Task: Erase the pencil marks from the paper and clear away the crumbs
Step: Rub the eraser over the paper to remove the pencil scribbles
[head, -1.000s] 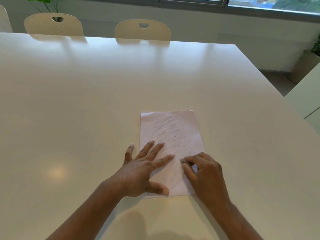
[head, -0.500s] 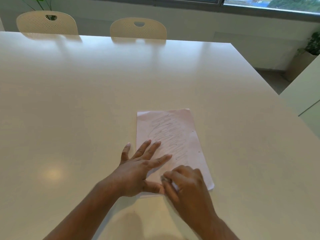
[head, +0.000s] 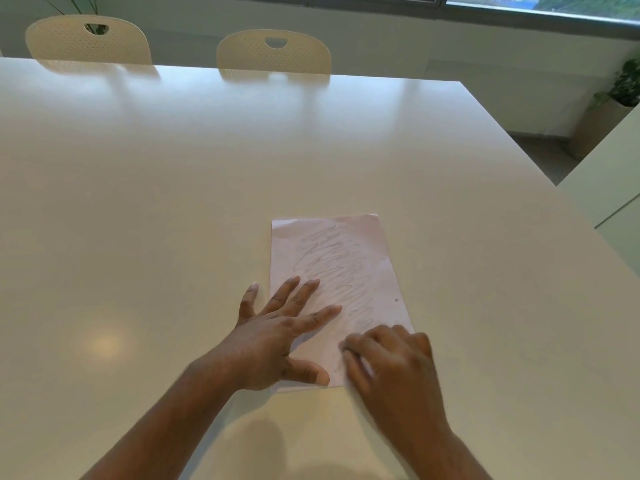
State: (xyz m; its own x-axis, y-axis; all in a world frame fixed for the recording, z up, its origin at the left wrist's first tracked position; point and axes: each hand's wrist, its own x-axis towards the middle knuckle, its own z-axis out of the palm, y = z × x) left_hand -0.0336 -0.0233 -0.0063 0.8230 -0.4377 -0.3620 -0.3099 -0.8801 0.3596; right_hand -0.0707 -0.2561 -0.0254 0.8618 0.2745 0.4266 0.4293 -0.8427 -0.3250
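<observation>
On paper (head: 332, 271) | left hand (head: 277, 337) spread flat | right hand (head: 394, 368) curled, maybe pinching eraser

Bare forearms, no sleeves, rings

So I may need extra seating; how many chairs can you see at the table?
2, both at the table's far edge: one chair at far left, the other chair nearer the middle. More may sit outside the view.
</observation>
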